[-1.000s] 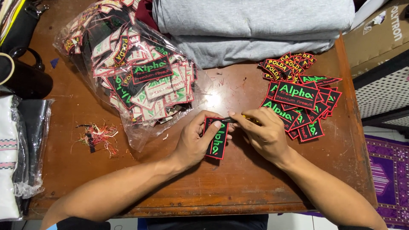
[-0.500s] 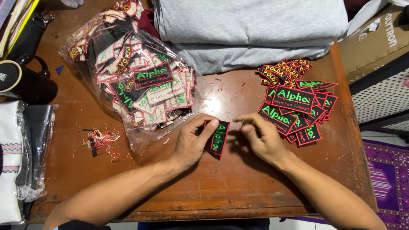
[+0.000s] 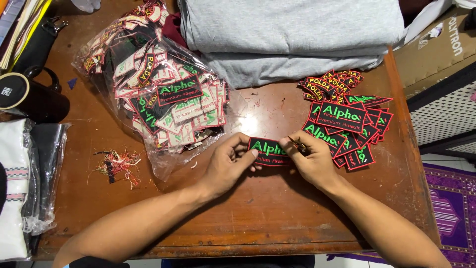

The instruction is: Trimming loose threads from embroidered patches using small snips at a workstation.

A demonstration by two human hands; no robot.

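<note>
- Patch [image 3: 268, 151] now turned from upright to level, near table [image 3: 248, 218] centre.
- Left hand [image 3: 225, 166] pinching left end; right hand [image 3: 310, 159] pinching right end, small snips [image 3: 297, 145] in fingers.
- Trimming position regained.

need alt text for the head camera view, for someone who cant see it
Two bare hands hold a black embroidered patch with green lettering and red edging over a wooden table: left hand at one end, right hand pinching a small tool at the other. A clear bag of patches lies left, a loose pile right, folded grey cloth behind.
</note>
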